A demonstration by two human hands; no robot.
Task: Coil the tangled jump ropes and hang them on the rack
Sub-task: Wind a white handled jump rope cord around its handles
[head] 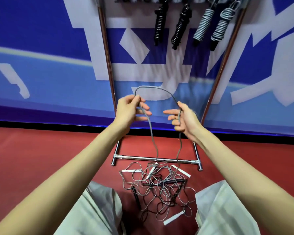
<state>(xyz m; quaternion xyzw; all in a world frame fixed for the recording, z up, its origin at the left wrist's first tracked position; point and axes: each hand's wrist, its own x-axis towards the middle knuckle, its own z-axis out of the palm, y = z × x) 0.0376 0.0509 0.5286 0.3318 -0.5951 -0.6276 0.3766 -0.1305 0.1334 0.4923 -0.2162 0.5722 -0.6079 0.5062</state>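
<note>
Big blue banner [41, 48] with pale lettering fills the back of the scene, and it meets the red floor [41, 158] along a dark strip, so the working room is that stretch of floor in front. Standing against the banner is the chrome rack [107, 53], its two uprights rising to a top bar at the frame's upper edge and its base bar [153, 158] lying across the floor just behind the pile. Up top, four coiled ropes already hang side by side: two black coils [170, 22] on the left, two grey-and-white coils [210, 24] on the right. Down between the person's pale trouser legs [98, 209] sits the tangled heap of ropes [159, 187], grey and black cords looped over each other with white handles [174, 217] and black ones poking out (a proper knot of it). Out of that heap a grey rope [153, 89] climbs in two strands and arches between the hands. The left hand [129, 111] pinches one side of the arch at thumb and forefinger, other fingers spread; the right hand [185, 119] curls its fingers round the other strand.
</note>
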